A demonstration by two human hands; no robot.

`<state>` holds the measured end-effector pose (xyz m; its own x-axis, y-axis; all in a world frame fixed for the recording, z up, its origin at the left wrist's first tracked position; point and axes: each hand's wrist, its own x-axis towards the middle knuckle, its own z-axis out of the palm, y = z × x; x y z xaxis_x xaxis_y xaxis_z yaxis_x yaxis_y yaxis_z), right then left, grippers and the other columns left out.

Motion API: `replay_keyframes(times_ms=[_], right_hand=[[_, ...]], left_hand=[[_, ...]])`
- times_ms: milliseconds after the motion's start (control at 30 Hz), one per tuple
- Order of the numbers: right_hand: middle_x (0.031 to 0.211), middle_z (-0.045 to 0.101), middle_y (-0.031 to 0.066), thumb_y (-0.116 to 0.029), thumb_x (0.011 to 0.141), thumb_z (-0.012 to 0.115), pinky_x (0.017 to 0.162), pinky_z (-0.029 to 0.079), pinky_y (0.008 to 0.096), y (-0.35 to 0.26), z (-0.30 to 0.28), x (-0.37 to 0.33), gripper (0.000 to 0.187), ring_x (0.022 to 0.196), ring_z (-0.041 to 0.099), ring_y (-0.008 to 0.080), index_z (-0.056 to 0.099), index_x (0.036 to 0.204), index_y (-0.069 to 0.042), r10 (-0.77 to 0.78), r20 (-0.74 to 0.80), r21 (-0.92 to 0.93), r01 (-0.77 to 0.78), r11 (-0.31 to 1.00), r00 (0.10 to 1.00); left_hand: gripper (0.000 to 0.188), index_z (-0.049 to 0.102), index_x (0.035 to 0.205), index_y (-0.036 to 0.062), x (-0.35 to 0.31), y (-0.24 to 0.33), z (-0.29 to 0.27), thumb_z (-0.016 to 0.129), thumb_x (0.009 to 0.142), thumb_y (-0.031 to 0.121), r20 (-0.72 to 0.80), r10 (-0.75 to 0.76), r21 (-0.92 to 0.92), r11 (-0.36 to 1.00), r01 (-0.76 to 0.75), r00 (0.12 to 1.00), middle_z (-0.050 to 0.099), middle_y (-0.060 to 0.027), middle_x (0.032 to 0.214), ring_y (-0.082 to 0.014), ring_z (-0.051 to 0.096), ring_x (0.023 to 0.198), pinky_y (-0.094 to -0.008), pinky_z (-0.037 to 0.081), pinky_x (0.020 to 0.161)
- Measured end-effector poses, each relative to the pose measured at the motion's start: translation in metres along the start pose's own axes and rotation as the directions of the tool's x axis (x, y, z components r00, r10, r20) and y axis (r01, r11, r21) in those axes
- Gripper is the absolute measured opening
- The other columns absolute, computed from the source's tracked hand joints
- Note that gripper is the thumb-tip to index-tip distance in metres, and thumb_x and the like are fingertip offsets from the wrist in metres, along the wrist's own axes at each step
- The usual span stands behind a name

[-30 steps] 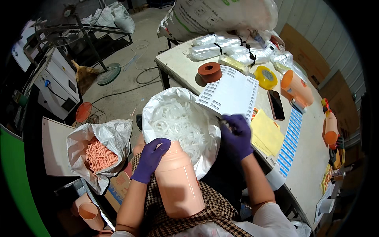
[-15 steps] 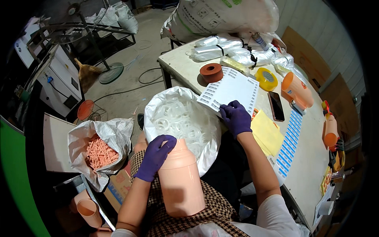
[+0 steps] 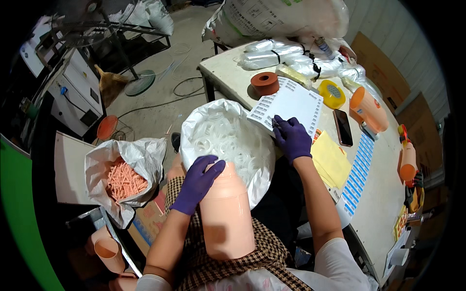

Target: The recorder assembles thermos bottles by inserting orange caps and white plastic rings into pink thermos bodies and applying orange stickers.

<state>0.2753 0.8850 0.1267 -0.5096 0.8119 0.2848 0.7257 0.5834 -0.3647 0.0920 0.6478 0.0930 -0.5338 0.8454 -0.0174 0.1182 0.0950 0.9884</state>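
Observation:
A peach-coloured plastic bottle [image 3: 227, 218] with a narrower neck lies tilted on my lap, against a checked apron. My left hand [image 3: 200, 182], in a purple glove, is closed round its neck, thumb and fingers at the mouth. On the table, a white sheet of small printed stickers [image 3: 292, 103] has bare backing across its middle. My right hand [image 3: 293, 138], gloved alike, is at the sheet's near edge with its fingertips pinched together. A small dark-printed sticker [image 3: 275, 123] appears to be between them; its edges are partly hidden.
A white sack of translucent rings [image 3: 223, 140] stands before my lap. Left is a sack of pink plastic pieces [image 3: 125, 180]. The table [image 3: 374, 194] holds brown tape [image 3: 265, 83], yellow tape [image 3: 332, 94], a phone [image 3: 342, 128], yellow paper [image 3: 330, 162], blue stickers [image 3: 358, 172] and another bottle [image 3: 369, 110].
My left hand has shifted slightly right and up with the bottle. The right hand's fingertips have lifted and drawn together over the sticker sheet's edge. The whole view has shifted a little.

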Motion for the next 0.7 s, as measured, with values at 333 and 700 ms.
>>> replay_keyframes(times_ms=[333, 700], right_hand=[[0.093, 0.062, 0.0026, 0.002, 0.083, 0.064, 0.076, 0.045, 0.0260, 0.019, -0.045, -0.015, 0.044, 0.082, 0.054, 0.0145, 0.067, 0.127, -0.001, 0.064, -0.269, 0.633, 0.127, 0.764, 0.961], [0.092, 0.058, 0.0055, -0.017, 0.074, 0.079, 0.061, 0.049, 0.0321, -0.066, -0.045, -0.147, 0.043, 0.073, 0.057, 0.0206, 0.074, 0.116, -0.024, -0.642, -0.070, 0.283, 0.632, 0.721, 0.764]], left_hand=[[0.045, 0.050, 0.137, 0.0010, 0.001, -0.014, -0.018, 0.063, 0.097, 0.017, 0.210, 0.152, -0.043, 0.988, -0.146, 0.966, 0.056, -0.0086, 0.132, -0.0161, 0.049, 0.125, -0.0307, 0.039, 0.108], [0.035, 0.056, 0.127, -0.0003, 0.008, -0.011, -0.002, 0.059, 0.099, 0.021, 0.228, 0.147, 0.018, 0.988, -0.156, 0.962, 0.058, -0.0108, 0.121, -0.0187, 0.052, 0.116, -0.0333, 0.040, 0.104]])
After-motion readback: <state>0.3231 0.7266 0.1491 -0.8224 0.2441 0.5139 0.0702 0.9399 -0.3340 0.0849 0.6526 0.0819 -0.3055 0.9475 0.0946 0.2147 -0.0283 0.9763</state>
